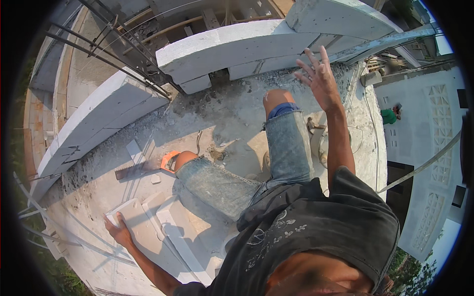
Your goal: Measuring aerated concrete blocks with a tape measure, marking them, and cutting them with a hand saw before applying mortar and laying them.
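Observation:
My left hand [118,232] is closed over the outer edge of a flat white lightweight concrete block [143,229], its thumb on the top face. Right beside that block lies another white block [185,237], also on the floor at my left. Raised in front of me, my right hand [318,81] has its fingers spread and holds nothing. A handsaw [143,168] with an orange handle lies by my left knee, its handle partly hidden by the knee.
Curved low walls of white blocks [229,42] stand ahead and at the left [98,118]. Thin steel bars [111,61] stick out between them. Rubble and a small block piece [134,150] lie on the concrete floor. A person in green [390,116] is far right, below the edge.

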Available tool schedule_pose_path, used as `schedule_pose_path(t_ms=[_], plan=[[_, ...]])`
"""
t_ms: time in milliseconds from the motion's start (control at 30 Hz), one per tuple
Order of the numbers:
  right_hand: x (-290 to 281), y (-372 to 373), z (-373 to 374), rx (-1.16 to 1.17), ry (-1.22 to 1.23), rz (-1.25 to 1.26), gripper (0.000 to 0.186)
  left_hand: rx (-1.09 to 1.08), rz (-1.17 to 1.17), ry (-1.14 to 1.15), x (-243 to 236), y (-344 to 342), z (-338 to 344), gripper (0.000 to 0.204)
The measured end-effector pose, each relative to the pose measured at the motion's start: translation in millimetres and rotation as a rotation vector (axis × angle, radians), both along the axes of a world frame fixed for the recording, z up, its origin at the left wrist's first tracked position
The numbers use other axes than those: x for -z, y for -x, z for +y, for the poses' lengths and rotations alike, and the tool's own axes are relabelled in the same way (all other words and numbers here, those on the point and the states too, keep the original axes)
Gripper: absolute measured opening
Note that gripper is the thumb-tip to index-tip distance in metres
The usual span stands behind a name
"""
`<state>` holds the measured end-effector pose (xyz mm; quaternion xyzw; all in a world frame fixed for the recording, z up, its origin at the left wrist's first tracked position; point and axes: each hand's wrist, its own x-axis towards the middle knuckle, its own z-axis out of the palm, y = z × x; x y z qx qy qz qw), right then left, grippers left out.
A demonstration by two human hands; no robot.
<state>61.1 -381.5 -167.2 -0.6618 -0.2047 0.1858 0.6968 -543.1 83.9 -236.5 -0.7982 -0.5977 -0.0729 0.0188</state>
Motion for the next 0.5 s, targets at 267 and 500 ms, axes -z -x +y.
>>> schedule_pose_path(t_ms=[267,500], plan=[[8,4,43,-0.482,-0.826,0.596,0.108,-0.011,0.010,-0.014,-5,2,-9,0.073],[25,54,125,-0.654,0.574,-0.113,0.076,-0.004,-0.102,-0.115,-10,-38,-12,0.073]])
